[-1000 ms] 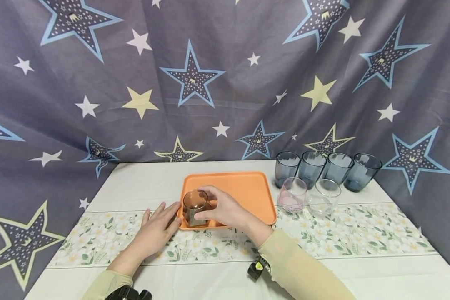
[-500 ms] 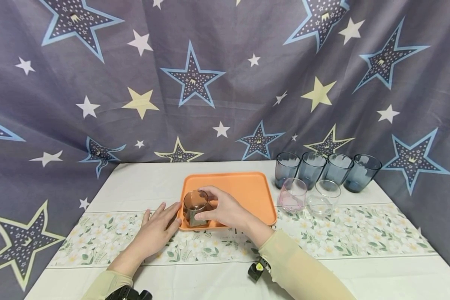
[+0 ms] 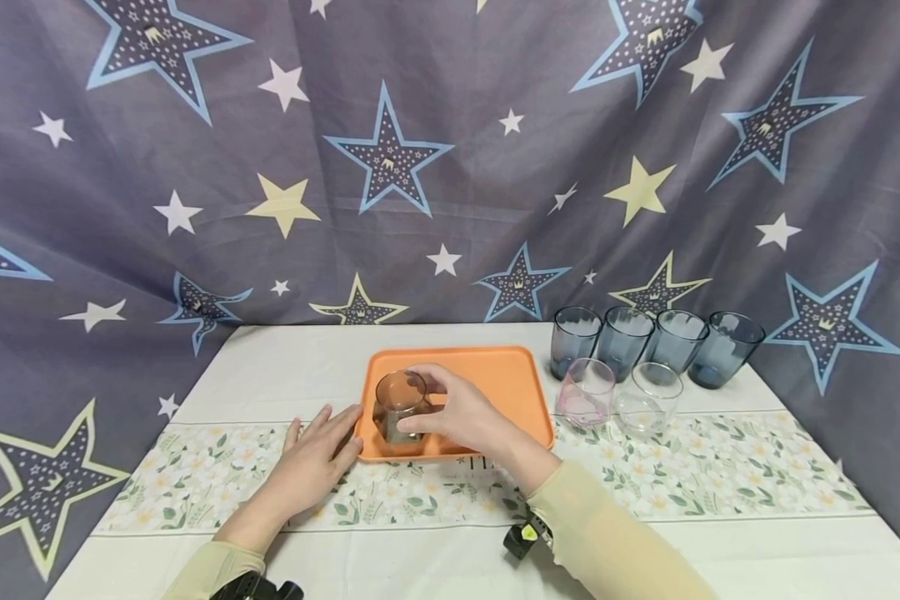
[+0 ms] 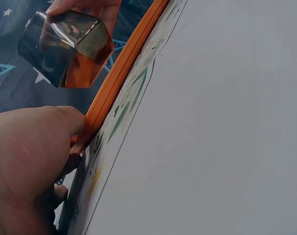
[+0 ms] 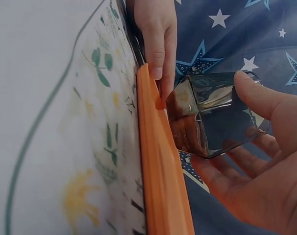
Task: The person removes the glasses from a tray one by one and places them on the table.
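My right hand grips a brown tinted glass by its side, fingers behind and thumb in front. The glass has a round rim and a faceted, angular base, and it is over the left part of an orange tray. In the right wrist view, the thumb presses the glass wall while the other fingers lie under it. My left hand lies at the tray's left edge, fingers extended, fingertips at the rim. The left wrist view shows its thumb against the tray's orange side.
Several blue-grey tumblers stand in a row at the back right. Before them are a pinkish glass and a clear glass. A white cloth with a floral band covers the table; a star-patterned curtain hangs behind.
My right hand has shifted slightly up and to the right with the brown glass, from the tray's front left corner. The left hand has stayed in place.
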Demonstrator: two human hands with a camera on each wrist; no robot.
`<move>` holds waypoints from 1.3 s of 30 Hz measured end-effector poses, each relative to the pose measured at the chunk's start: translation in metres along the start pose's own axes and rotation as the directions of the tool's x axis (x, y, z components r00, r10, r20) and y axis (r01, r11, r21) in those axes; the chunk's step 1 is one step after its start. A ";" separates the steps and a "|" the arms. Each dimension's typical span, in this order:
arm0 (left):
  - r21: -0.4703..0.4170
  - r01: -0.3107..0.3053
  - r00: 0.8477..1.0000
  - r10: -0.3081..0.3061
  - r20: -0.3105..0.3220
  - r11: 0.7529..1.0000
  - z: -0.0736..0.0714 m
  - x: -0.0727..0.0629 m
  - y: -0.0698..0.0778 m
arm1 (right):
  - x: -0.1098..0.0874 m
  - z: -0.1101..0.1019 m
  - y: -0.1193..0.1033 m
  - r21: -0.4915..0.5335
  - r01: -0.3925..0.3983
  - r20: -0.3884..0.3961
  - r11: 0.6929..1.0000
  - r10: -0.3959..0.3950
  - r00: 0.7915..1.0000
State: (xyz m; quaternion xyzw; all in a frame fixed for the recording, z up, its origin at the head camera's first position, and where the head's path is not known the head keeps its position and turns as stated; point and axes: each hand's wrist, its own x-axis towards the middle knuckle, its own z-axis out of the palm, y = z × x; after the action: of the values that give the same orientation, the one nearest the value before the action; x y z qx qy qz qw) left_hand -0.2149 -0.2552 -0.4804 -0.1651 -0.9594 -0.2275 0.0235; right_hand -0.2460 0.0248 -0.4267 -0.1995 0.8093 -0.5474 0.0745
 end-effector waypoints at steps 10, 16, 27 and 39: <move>0.004 0.001 1.000 -0.001 -0.002 1.000 0.000 0.000 -0.001 | -0.009 -0.023 -0.009 -0.002 0.034 -0.022 0.999 -0.034 0.999; -0.002 -0.005 1.000 0.005 0.001 1.000 0.000 -0.001 -0.002 | -0.014 -0.041 -0.012 0.002 0.057 -0.045 0.998 -0.057 0.997; -0.012 -0.012 1.000 0.012 -0.002 1.000 0.001 -0.001 -0.002 | -0.026 -0.080 -0.013 0.010 0.089 -0.078 0.996 -0.088 0.993; -0.016 -0.019 1.000 0.019 -0.007 1.000 0.000 -0.001 -0.003 | -0.048 -0.131 -0.016 -0.087 0.009 -0.147 0.996 -0.022 0.989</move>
State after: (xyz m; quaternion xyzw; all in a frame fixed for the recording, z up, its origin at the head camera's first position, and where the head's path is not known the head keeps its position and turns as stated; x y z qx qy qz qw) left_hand -0.2149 -0.2577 -0.4819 -0.1735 -0.9559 -0.2353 0.0275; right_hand -0.2430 0.1515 -0.3657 -0.1678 0.8340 -0.5257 0.0012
